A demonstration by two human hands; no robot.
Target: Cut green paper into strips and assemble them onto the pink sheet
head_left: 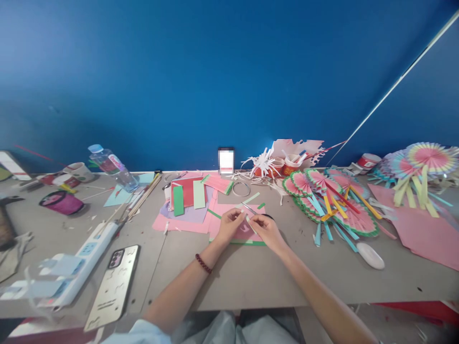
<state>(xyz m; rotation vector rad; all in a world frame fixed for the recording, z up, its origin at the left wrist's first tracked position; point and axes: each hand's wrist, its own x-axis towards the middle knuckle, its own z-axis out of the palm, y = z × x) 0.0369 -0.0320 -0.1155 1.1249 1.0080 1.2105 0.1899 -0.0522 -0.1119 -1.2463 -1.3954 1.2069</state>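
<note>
My left hand [232, 223] and my right hand [267, 230] meet over a pink paper sheet [217, 222] with green strips along its edges. Both are closed, fingertips pinching a small pale paper strip [247, 218] between them. Much of the strip is hidden by the fingers. Just beyond lies a pair of scissors [250, 209], its dark handles partly behind my right hand. A pale green paper strip [252, 199] and a short green piece [261, 206] rest near the scissors.
To the left are a phone [114, 286], a power strip [88, 260], a water bottle [114, 167] and wooden sticks [143, 197]. Pleated paper fans [358, 217] and a white oval object [370, 255] lie right. Red cups [291, 166] and a metal ring [241, 189] stand nearer the blue wall.
</note>
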